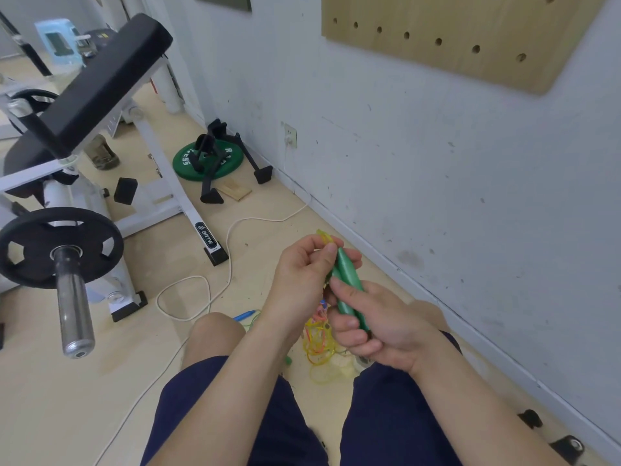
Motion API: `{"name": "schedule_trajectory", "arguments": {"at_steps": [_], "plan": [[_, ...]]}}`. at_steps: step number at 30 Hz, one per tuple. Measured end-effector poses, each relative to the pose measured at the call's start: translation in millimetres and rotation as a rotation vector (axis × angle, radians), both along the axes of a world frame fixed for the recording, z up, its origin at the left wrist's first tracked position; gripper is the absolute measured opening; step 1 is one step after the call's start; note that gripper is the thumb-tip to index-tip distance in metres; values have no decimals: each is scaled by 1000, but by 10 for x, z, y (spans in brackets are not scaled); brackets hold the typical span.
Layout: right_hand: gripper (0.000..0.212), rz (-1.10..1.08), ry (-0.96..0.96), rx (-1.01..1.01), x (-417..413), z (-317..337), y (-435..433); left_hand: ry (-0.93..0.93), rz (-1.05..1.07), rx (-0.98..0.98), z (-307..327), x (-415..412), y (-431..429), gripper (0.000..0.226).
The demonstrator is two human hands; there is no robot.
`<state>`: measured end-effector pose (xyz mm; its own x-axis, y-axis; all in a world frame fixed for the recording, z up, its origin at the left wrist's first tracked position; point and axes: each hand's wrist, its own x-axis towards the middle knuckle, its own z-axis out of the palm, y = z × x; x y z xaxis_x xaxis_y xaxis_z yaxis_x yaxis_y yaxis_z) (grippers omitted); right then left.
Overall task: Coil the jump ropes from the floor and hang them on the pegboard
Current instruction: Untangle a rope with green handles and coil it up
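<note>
Two green jump-rope handles (347, 280) lie side by side between my hands, their yellow tips pointing up toward the wall. My right hand (373, 326) grips their lower ends. My left hand (302, 280) pinches them near the yellow top ends. Below my hands a tangle of yellow rope (319, 348) lies on the floor between my knees. A blue handle (247, 315) of another rope shows beside my left knee. A white rope (205, 290) loops across the floor to the left. The wooden pegboard (470, 31) hangs on the wall, upper right.
A weight bench (97, 85) with a black plate on a bar (60, 247) stands to the left. A green weight plate (205, 163) and black push-up stands lie by the wall. The grey wall (437, 179) runs along the right.
</note>
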<state>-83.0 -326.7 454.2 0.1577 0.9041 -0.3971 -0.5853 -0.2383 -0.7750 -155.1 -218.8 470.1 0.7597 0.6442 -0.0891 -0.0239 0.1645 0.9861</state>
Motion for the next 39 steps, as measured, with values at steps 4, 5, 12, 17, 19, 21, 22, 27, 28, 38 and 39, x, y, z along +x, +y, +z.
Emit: {"name": "schedule_trajectory", "arguments": {"at_steps": [4,5,12,17,19,21,22,27,28,38,39], "plan": [[26,21,83,48,35,-29,-85,82,-60,125,24,-7,115,26],[26,26,131,83,44,-39,-103,111,-6,283,36,-1,161,31],[28,145,399,285,60,-31,-111,-28,-129,362,181,94,146,39],[27,133,420,278,48,-23,-107,-21,-125,238,126,128,102,60],[28,107,378,295,44,-11,-124,-11,-111,177,92,137,123,57],[34,26,346,308,54,31,-132,-5,-141,122,48,151,129,48],[37,-49,355,308,72,70,-133,11,-149,157,10,151,115,43],[29,-347,-83,-42,264,160,-110,370,-258,1199,-148,92,20,15],[30,-343,-284,-137,289,133,-100,495,-271,1362,-86,85,4,12],[26,-23,-1437,-393,226,133,-23,770,-599,1959,346,156,-133,16],[28,4,-1465,-393,218,155,-25,788,-616,1980,352,137,-104,15]]}}
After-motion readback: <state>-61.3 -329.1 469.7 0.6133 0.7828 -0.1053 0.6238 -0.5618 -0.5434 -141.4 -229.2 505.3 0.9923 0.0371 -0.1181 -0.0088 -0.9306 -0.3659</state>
